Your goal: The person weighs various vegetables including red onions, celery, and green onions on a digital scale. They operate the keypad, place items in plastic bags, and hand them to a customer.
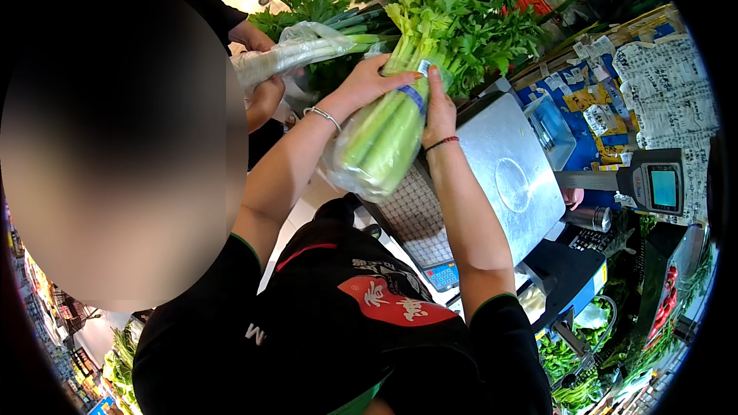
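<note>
A leafy bunch of celery (380,138) in a clear plastic bag is held up before me, stalk base towards my body and leaves pointing away. A purple band (413,98) circles the stalks, and a small white label (424,67) bearing print sits just above it. My left hand (375,83) grips the bunch from the left, thumb lying across the front beside the label. On the other side my right hand (440,109) clasps it, a fingertip at the label's edge. The bag hides some of the fingers.
To the right stands a weighing scale with a metal platform (507,184) and a display (663,187). Another person's hand (265,98) holds bagged leeks (300,52) at the left. A blue tray (548,127), a steel flask (588,218) and a black printer (562,274) surround the scale.
</note>
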The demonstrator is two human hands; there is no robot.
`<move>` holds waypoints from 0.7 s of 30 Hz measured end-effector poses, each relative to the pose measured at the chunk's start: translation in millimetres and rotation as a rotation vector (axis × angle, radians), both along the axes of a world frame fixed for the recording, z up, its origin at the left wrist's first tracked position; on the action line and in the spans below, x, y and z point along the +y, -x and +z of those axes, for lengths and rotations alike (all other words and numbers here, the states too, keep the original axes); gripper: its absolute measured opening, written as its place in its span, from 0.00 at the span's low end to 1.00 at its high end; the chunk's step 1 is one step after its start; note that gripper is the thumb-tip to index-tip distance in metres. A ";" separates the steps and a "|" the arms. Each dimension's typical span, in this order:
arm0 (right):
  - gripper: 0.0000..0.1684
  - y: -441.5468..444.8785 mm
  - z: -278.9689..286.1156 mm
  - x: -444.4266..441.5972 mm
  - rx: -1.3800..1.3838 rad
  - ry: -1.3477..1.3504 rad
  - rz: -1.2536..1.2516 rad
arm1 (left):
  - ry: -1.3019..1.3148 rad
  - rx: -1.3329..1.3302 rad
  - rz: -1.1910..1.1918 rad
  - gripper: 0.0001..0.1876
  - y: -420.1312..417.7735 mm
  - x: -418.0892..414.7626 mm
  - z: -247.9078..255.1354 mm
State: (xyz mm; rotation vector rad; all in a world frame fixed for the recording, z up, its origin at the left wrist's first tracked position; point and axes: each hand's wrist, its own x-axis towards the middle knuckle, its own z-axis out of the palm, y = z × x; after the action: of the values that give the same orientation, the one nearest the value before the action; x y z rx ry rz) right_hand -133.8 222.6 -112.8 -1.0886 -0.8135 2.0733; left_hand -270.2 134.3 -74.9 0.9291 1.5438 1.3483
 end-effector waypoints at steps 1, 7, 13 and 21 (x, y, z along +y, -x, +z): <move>0.45 7.9 -5.6 -2.6 0.012 0.025 -0.018 | -0.001 -0.006 -0.002 0.25 7.1 -1.3 -4.4; 0.44 41.5 -41.5 -21.4 -0.099 0.084 -0.127 | 0.032 -0.053 -0.002 0.29 37.3 -15.4 -44.4; 0.48 57.8 -36.6 -37.3 -0.281 0.093 -0.195 | 0.359 0.250 -0.240 0.57 53.0 -17.4 -51.9; 0.23 47.9 -160.9 -27.0 -0.703 -0.433 -0.275 | 0.368 -0.495 -0.246 0.37 79.4 -23.5 -21.7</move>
State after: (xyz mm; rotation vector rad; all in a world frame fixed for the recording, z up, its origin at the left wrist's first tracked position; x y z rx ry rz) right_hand -181.8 195.6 -273.7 -1.5793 -1.2826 1.1930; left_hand -349.5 110.8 -96.5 0.4870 1.1917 0.9788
